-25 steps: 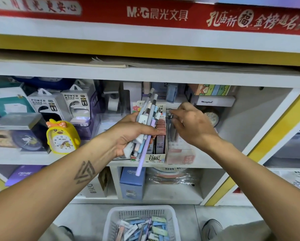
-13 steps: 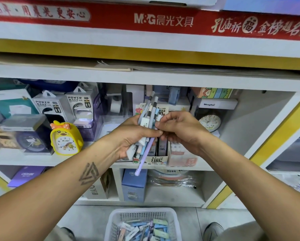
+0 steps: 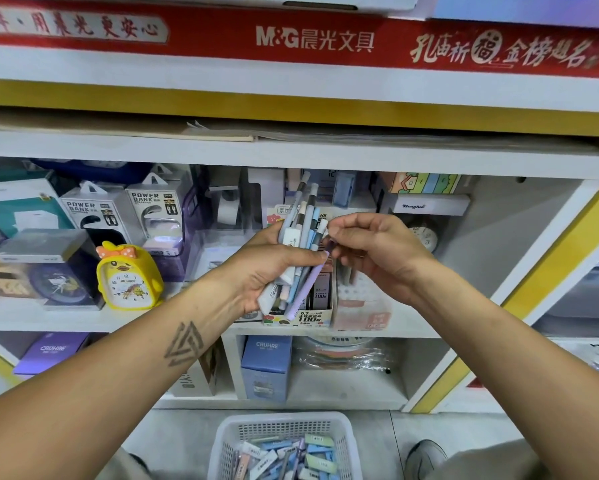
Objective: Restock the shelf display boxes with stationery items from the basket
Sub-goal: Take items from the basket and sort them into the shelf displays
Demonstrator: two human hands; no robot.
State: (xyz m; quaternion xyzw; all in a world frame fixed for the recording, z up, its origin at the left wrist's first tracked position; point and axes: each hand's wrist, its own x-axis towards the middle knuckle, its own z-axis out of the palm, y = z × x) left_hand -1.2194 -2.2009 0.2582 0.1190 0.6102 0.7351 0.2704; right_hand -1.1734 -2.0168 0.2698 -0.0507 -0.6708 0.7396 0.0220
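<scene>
- Left hand (image 3: 256,271) holds a bundle of pens (image 3: 300,251) upright in front of the shelf (image 3: 187,320); grip is curled tight around the middle of the bundle, tips fanned above the fist.
- Right hand (image 3: 371,251) pinches the top of a lilac pen (image 3: 308,285) at the bundle's right edge; grip narrow, fingertips only.
- Display boxes (image 3: 326,306) sit on the shelf just behind and below both hands, partly hidden by them. Basket (image 3: 284,445) with more stock lies on the floor directly beneath.
- Risk: drawing the lilac pen out may drag its neighbours along; the bundle looks uneven, several ends hanging low under the fist, so one could slide free and fall to the basket or floor.
- Risk: fingertip pinch is slight; a snag against the left thumb could break it.
- Risk: box openings are obscured, so the pen could catch a box rim or land in the wrong box.
- Yellow duck clock (image 3: 128,275) stands well left, unlikely to be bumped.
</scene>
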